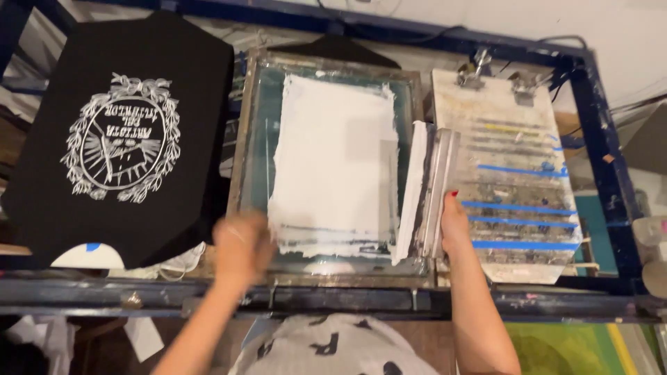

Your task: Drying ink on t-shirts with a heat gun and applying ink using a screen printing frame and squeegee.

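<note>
A framed printing screen (251, 125) lies in front of me, its mesh covered with a wide patch of white ink (333, 160). My right hand (451, 226) grips a long squeegee (434, 191) with an ink-smeared blade, held upright along the screen's right edge. My left hand (240, 246), blurred, rests on the screen's near left corner, touching the frame. A black shirt (118, 139) with a white round printed design lies stretched on a board to the left of the screen.
A bare platen (514, 173) with blue tape strips and two metal clamps sits to the right. Dark blue metal press rails (333, 295) run along the near edge and right side. Yellow-green sheets (577, 347) lie at the lower right.
</note>
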